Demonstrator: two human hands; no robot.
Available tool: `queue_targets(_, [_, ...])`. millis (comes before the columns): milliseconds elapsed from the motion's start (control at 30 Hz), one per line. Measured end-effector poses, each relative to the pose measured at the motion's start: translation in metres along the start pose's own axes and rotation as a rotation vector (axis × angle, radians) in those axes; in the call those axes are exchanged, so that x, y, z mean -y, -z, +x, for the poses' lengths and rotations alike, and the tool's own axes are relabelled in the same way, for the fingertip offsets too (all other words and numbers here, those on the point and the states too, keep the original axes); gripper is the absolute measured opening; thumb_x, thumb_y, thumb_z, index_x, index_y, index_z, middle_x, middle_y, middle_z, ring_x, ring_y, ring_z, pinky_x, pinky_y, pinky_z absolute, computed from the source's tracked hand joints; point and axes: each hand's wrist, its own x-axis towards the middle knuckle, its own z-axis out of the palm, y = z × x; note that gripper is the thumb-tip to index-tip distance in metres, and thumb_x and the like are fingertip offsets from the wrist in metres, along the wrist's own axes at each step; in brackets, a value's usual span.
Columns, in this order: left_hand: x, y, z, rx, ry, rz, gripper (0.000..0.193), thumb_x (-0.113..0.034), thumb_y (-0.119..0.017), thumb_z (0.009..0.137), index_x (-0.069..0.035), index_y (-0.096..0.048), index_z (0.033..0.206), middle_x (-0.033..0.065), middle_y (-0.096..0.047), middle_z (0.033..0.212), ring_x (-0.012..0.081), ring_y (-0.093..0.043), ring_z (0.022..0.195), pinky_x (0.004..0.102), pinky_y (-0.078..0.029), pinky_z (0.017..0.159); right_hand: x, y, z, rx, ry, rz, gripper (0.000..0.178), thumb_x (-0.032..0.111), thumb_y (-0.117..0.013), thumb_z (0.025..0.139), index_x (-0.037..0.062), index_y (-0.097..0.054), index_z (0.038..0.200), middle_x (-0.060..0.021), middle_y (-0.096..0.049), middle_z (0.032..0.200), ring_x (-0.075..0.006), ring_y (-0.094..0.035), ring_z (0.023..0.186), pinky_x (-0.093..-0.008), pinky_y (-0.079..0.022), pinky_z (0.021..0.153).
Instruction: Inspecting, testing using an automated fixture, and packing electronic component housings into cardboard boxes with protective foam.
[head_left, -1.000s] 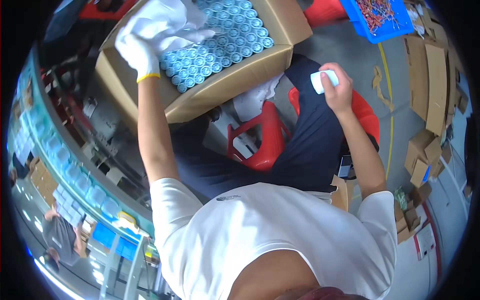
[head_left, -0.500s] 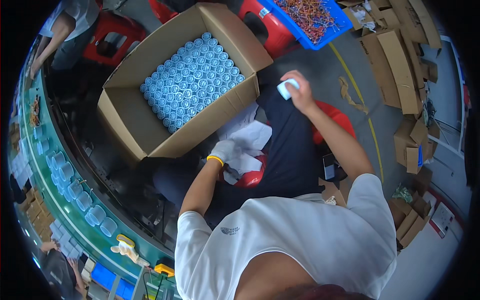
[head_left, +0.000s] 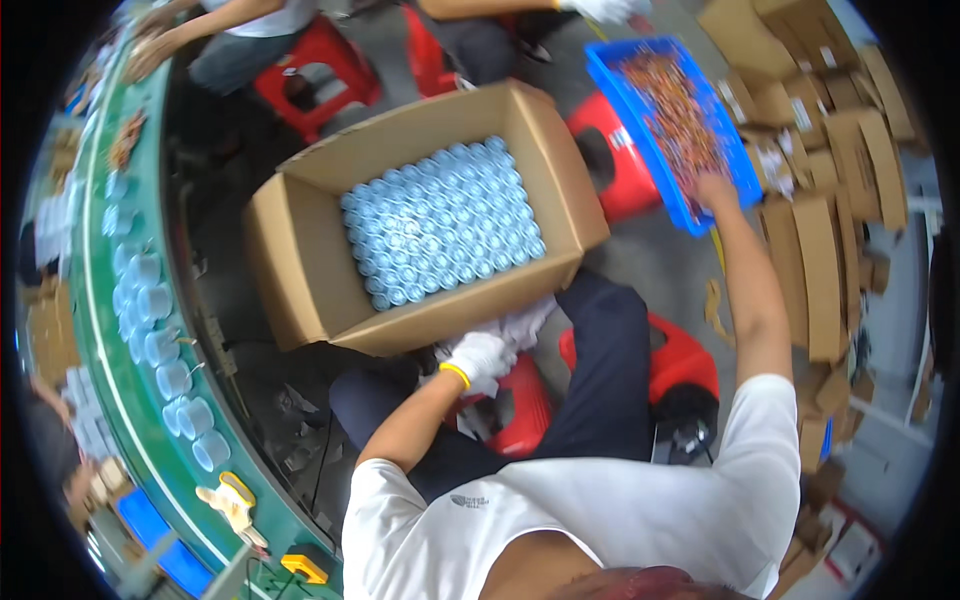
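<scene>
My right hand (head_left: 713,190), bare, reaches into a blue tray (head_left: 650,143). Its fingers are hidden among many thin orange and red wire-like pieces (head_left: 672,100). My left hand (head_left: 480,358), in a white glove with a yellow cuff, is low between my knees, beside crumpled white sheets (head_left: 528,322). Its fingers blend into the white there, so I cannot make out their grip. In front of me stands an open cardboard box (head_left: 455,335) with rows of light-blue round cups (head_left: 440,225) packed inside.
A green conveyor (head_left: 100,330) curves along the left, with several pale-blue cups (head_left: 172,378) and a glove (head_left: 228,505) on it. Red stools (head_left: 318,75) stand around the box. Cardboard cartons (head_left: 820,270) are stacked at right. Two co-workers sit at the far side.
My right hand has gone from above my knee up into the blue tray; the small white-blue piece it held is out of sight. My view has shifted, and a co-worker's gloved hand shows at top.
</scene>
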Motion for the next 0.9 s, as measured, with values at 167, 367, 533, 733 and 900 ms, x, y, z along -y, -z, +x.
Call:
queue_targets(167, [-0.001, -0.008, -0.010, -0.143, 0.130, -0.160, 0.047, -0.040, -0.060, 0.097, -0.012, -0.066, 0.134, 0.0214, -0.070, 0.118, 0.0404, -0.068, 0.109, 0.0496, -0.054, 0.097, 0.033, 0.026, -0.016, -0.021, -0.167, 0.026, 0.035, 0.029, -0.068, 0.094, 0.0066, -0.075, 0.119, -0.0209, -0.070, 0.131, -0.0397, -0.067, 0.123, -0.0483, -0.053, 0.106])
queue_targets(367, [-0.011, 0.018, -0.020, -0.340, 0.070, -0.210, 0.036, -0.035, -0.062, 0.099, -0.007, -0.071, 0.119, 0.0194, -0.072, 0.112, 0.0396, -0.069, 0.106, 0.0478, -0.054, 0.095, 0.049, 0.090, -0.067, -0.325, -0.057, 0.323, 0.031, 0.033, -0.074, 0.092, 0.0043, -0.077, 0.106, -0.0225, -0.075, 0.114, -0.0383, -0.072, 0.108, -0.0484, -0.057, 0.090])
queue_targets(533, [0.016, 0.066, -0.012, -0.692, -0.236, -1.351, 0.031, -0.026, -0.057, 0.107, 0.000, -0.074, 0.113, 0.0089, -0.076, 0.100, 0.0185, -0.069, 0.096, 0.0352, -0.054, 0.089, 0.249, 0.108, -0.215, -0.440, 0.575, 1.007, 0.019, 0.021, -0.078, 0.088, 0.0045, -0.073, 0.095, -0.0145, -0.070, 0.095, -0.0281, -0.066, 0.095, -0.0402, -0.052, 0.085])
queue_targets(733, [0.103, 0.107, -0.049, -0.852, -0.037, -1.561, 0.030, -0.030, -0.062, 0.106, -0.003, -0.074, 0.108, 0.0026, -0.073, 0.091, 0.0109, -0.064, 0.083, 0.0305, -0.053, 0.076, 0.418, 0.035, -0.203, -0.412, 1.053, 0.940, 0.023, 0.014, -0.085, 0.079, 0.0047, -0.072, 0.096, -0.0107, -0.070, 0.096, -0.0316, -0.063, 0.097, -0.0446, -0.051, 0.088])
queue_targets(900, [0.145, 0.127, -0.077, -0.721, 0.081, -1.277, 0.033, -0.034, -0.066, 0.103, -0.002, -0.074, 0.101, 0.0008, -0.067, 0.078, 0.0090, -0.059, 0.073, 0.0292, -0.050, 0.068, 0.449, 0.012, -0.159, -0.288, 1.179, 0.952, 0.035, 0.011, -0.088, 0.071, 0.0036, -0.073, 0.102, -0.0110, -0.070, 0.100, -0.0328, -0.063, 0.099, -0.0440, -0.051, 0.089])
